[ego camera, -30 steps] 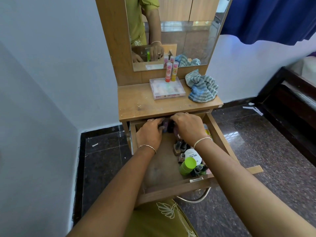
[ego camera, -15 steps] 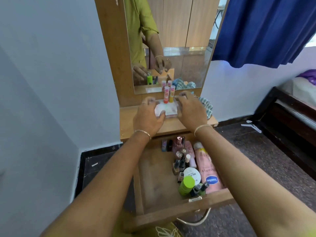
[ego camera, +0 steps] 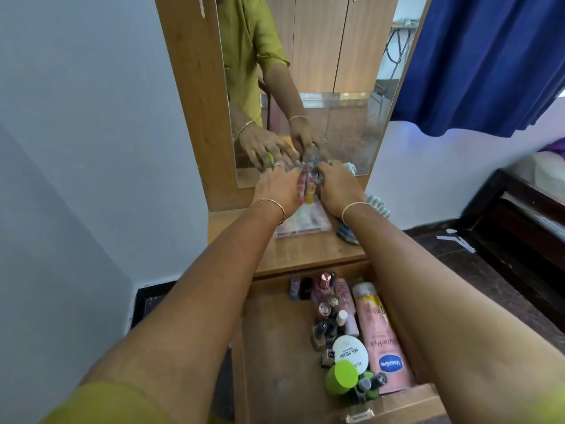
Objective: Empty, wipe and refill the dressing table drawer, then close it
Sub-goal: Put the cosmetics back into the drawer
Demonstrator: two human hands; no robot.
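the left hand (ego camera: 276, 188) and the right hand (ego camera: 337, 186) were both stretched out over the back of the wooden tabletop (ego camera: 305, 252), close to the tall mirror (ego camera: 321, 87). the two hands sat on either side of two small upright tubes with pink and yellow bands (ego camera: 306, 188). the fingers of both hands were curled in around the tubes and looked to be touching them, but the picture was blurry there, so i cannot tell if they had a real grip. each wrist had a thin bangle on it.

under the hands lay a flat clear plastic box (ego camera: 302, 224), and the tubes stood at its back edge. just right of the box, partly hidden by the right arm, lay a crumpled blue and white striped cloth (ego camera: 377, 206).

nearer to the person, the light brown wooden drawer (ego camera: 275, 347) was pulled open. its left half was bare wood. its right half held many things packed together: a long pink lotion bottle (ego camera: 385, 341) lying flat, a round white jar lid (ego camera: 350, 353), a bright green cap (ego camera: 341, 377) and a bunch of little nail polish bottles (ego camera: 325, 325).

a dark blue curtain (ego camera: 489, 62) hung at the upper right.
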